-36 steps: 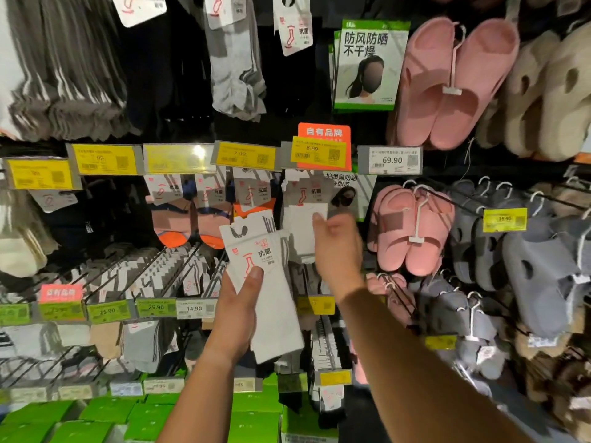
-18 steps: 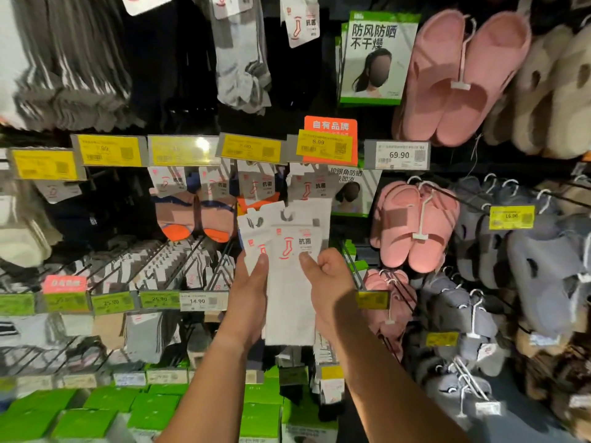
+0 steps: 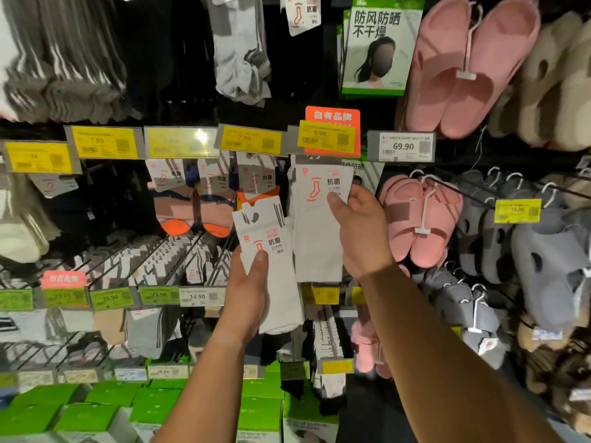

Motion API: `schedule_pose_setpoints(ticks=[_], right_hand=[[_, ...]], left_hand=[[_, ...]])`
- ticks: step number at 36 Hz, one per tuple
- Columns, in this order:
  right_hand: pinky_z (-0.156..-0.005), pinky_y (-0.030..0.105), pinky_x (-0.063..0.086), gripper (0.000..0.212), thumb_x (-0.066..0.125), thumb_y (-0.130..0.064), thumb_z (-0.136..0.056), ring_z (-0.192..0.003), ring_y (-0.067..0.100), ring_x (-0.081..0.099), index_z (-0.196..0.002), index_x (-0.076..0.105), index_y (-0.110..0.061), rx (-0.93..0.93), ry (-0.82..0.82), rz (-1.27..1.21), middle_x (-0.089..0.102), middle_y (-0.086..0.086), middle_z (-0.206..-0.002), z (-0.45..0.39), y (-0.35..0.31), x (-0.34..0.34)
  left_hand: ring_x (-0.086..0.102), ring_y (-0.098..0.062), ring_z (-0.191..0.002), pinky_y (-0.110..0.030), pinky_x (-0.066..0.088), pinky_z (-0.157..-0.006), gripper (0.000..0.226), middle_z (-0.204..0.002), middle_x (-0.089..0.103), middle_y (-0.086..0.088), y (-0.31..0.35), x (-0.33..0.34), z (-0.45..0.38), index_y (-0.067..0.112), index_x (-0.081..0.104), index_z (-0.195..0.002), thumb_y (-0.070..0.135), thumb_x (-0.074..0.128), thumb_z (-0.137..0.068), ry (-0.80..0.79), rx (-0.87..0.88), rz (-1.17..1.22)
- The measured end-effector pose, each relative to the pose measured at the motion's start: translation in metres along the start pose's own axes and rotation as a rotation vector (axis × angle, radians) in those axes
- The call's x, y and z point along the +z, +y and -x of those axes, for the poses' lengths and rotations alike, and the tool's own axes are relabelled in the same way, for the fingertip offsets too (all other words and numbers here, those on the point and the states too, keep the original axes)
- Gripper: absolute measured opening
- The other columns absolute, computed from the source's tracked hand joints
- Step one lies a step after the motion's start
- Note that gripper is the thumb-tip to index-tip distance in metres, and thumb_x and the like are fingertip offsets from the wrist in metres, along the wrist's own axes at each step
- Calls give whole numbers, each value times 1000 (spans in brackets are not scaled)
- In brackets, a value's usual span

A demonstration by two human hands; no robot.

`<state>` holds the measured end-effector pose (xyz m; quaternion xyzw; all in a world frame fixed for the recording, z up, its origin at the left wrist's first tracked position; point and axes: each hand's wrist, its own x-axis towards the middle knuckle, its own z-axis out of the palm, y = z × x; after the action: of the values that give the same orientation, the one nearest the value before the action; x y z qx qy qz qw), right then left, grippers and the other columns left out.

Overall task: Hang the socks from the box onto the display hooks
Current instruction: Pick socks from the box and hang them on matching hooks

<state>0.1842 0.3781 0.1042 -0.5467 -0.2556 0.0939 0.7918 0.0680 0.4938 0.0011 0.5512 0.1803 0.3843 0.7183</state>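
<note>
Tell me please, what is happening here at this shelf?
A person is stocking a sock display. The right hand lifts one white sock pack up to the hook under the 8.99 price tag. The left hand holds the remaining white sock packs lower down, waiting.

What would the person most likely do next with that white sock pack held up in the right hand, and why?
Probably slide it onto the hook behind the 8.99 price tag. The right hand pinches one white sock pack raised just below that tag, while the left hand holds the remaining packs lower down.
</note>
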Motion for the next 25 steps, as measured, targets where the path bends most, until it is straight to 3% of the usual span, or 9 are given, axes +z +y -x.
schedule_pose_setpoints(ticks=[3, 8, 10, 12, 16, 20, 25], right_hand=[[-86, 33, 57, 16, 57, -3, -98, -96, 15, 71, -98, 67, -16, -4, 13, 33, 75, -1, -100, -8, -2, 3], [-78, 35, 58, 8, 63, -12, -96, -89, 19, 71, -102, 67, -11, 15, 76, 170, 75, 3, -96, -26, 14, 4], [-65, 27, 49, 12, 65, -17, -95, -73, 13, 62, -102, 62, -9, 18, 123, 258, 67, -2, -82, -37, 19, 8], [-62, 23, 39, 21, 66, -22, -94, -69, 11, 52, -107, 57, -9, 41, 182, 335, 58, -3, -81, -51, 21, 12], [-75, 28, 44, 23, 67, -22, -93, -92, 23, 59, -114, 60, -13, 103, 218, 422, 66, 2, -106, -71, 25, 21], [-86, 36, 53, 29, 70, -25, -90, -102, 30, 64, -115, 62, -12, 143, 230, 490, 70, 8, -115, -81, 32, 21], [-94, 38, 48, 52, 70, -43, -86, -115, 30, 56, -121, 53, -9, 84, 303, 634, 59, 12, -124, -62, 28, 16]], left_hand=[[62, -5, -120, -27, 42, -99, 35, -123, 71, 14, 1, -1, -3, 33, 51, -132, 30, 56, -98, -12, 10, -1], [62, -9, -122, -32, 43, -102, 33, -126, 70, 10, 1, -3, -5, 26, 49, -139, 20, 48, -106, -26, 19, -10], [63, -10, -121, -32, 44, -102, 33, -125, 71, 9, 2, -4, -6, 26, 50, -138, 21, 49, -106, -7, 18, -6], [65, -9, -118, -29, 45, -98, 33, -122, 72, 9, 4, -4, -6, 25, 49, -138, 21, 49, -106, 7, 13, 10], [67, -3, -110, -17, 50, -86, 28, -113, 74, 15, 8, -3, -6, 30, 51, -131, 17, 47, -106, 11, 14, 36], [66, -12, -117, -29, 46, -96, 28, -119, 73, 7, 9, -6, -7, 28, 52, -132, 18, 49, -105, 43, 3, 35], [67, -10, -114, -23, 48, -89, 28, -114, 74, 10, 12, -4, -6, 28, 52, -130, 16, 49, -105, 41, -5, 45]])
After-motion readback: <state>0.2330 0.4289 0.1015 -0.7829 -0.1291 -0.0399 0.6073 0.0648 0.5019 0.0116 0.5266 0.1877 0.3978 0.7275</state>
